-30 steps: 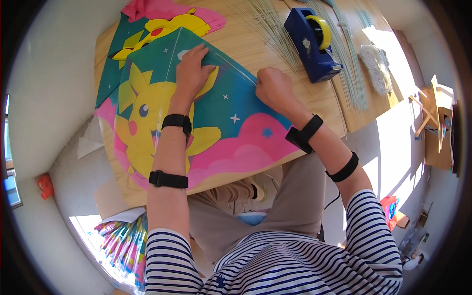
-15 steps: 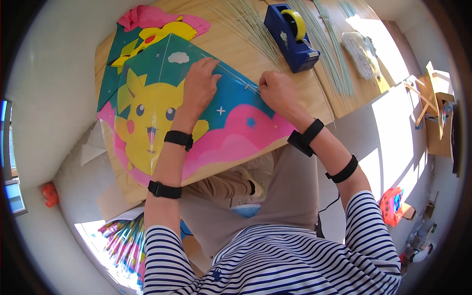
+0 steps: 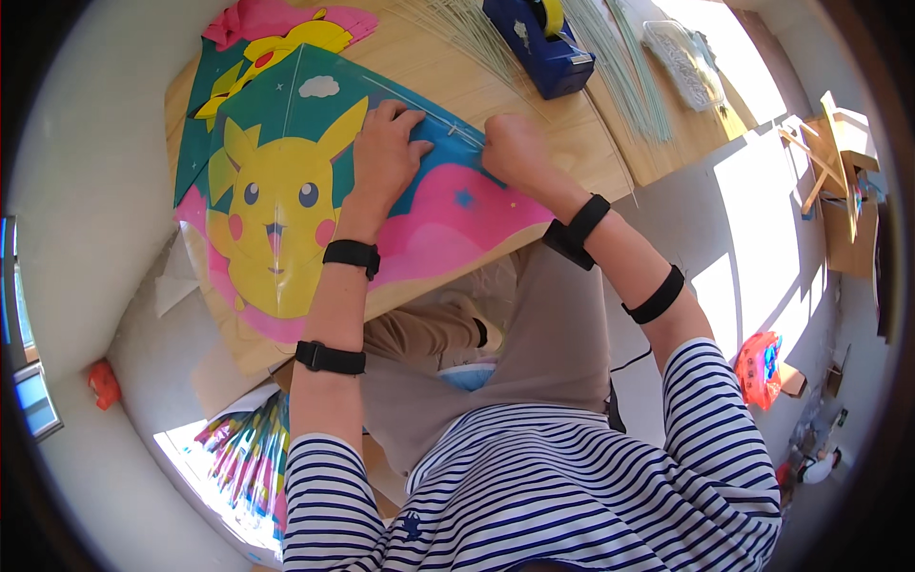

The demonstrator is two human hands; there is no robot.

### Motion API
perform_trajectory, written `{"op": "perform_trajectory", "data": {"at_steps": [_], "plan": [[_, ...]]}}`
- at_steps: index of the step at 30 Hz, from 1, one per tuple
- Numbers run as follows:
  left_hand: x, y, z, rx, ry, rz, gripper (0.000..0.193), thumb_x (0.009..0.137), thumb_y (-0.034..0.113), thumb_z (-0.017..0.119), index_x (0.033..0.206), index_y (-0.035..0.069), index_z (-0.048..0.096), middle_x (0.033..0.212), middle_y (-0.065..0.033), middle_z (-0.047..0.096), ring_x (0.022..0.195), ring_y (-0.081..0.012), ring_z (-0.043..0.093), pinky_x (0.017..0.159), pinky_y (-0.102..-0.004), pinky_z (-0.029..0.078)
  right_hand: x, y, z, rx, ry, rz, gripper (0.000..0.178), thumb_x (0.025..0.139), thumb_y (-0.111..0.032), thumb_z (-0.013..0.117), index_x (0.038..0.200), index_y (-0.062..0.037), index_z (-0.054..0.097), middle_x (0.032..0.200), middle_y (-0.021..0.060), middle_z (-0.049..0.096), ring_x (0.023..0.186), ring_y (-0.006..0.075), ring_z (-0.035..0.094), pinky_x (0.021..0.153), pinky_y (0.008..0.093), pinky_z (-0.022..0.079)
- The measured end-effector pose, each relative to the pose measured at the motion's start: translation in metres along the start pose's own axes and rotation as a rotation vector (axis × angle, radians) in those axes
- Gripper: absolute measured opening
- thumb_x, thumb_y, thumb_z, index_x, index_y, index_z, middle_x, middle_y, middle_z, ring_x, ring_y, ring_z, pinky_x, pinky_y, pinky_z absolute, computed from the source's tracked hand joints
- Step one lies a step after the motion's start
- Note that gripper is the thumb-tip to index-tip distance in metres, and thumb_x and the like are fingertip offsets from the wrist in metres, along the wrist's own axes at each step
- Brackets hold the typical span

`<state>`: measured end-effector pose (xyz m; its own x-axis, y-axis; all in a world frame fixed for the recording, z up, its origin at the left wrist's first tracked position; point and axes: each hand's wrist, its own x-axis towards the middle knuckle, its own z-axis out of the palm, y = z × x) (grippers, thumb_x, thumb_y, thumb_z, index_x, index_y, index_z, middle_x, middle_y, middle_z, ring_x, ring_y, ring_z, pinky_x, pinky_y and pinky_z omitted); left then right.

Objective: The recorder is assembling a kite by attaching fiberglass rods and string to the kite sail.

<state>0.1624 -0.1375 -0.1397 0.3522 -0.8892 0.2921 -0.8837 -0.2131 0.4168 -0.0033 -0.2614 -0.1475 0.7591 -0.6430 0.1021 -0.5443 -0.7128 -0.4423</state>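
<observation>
A kite (image 3: 419, 243) of thin printed sheet lies on the wooden table, showing a yellow cartoon animal on green, blue and pink. A thin pale rod (image 3: 412, 105) runs along its upper right edge, with a small clear fitting near the rod's right end. My left hand (image 3: 389, 157) rests on the sheet just below the rod, fingers bent and thumb apart, pressing it down. At the rod's right end my right hand (image 3: 522, 160) is closed in a fist. The rod runs into its fingers; their tips are hidden.
More folded printed sheet (image 3: 305, 36) lies at the far left. A blue tape dispenser (image 3: 545, 52) and bundles of thin rods (image 3: 624, 81) are at the far side, with a clear box (image 3: 684, 65) of small pieces. The table's near edge borders my lap.
The view has shifted, so the table and kite appear higher and further left. My left hand has moved right along the sheet, closer to my right fist, which stays at the rod's end.
</observation>
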Motion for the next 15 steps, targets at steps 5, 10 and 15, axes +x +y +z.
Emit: {"op": "perform_trajectory", "data": {"at_steps": [5,10,15], "plan": [[-0.001,0.002,0.001,-0.033,-0.009,-0.026,0.04,0.073,0.012,0.08,0.111,0.005,0.07,0.115,-0.0102,0.061,0.11,-0.0315,0.057,0.094,-0.0386,0.048,-0.054,0.036,-0.028,0.017,-0.028,0.074,0.011,0.07,-0.007,0.061,0.074,0.0002,0.068,0.078,0.0212,0.067,0.08,0.0413,0.065,0.069,0.0481,0.051],[0.001,0.003,0.002,-0.057,-0.015,-0.013,0.04,0.073,0.011,0.079,0.111,0.005,0.069,0.115,-0.0123,0.06,0.11,-0.0325,0.057,0.095,-0.0386,0.048,-0.098,0.059,-0.052,0.063,-0.078,0.186,0.01,0.072,-0.007,0.059,0.074,-0.0021,0.068,0.079,0.019,0.067,0.08,0.0398,0.065,0.07,0.047,0.052],[-0.001,-0.001,0.001,-0.012,-0.011,0.007,0.042,0.073,0.008,0.077,0.114,0.004,0.068,0.12,-0.0146,0.06,0.112,-0.0344,0.057,0.096,-0.0406,0.048,-0.122,0.078,-0.073,0.14,-0.114,0.284,0.011,0.073,-0.005,0.059,0.076,-0.0014,0.069,0.081,0.0188,0.069,0.081,0.0368,0.067,0.072,0.0431,0.053]]}}
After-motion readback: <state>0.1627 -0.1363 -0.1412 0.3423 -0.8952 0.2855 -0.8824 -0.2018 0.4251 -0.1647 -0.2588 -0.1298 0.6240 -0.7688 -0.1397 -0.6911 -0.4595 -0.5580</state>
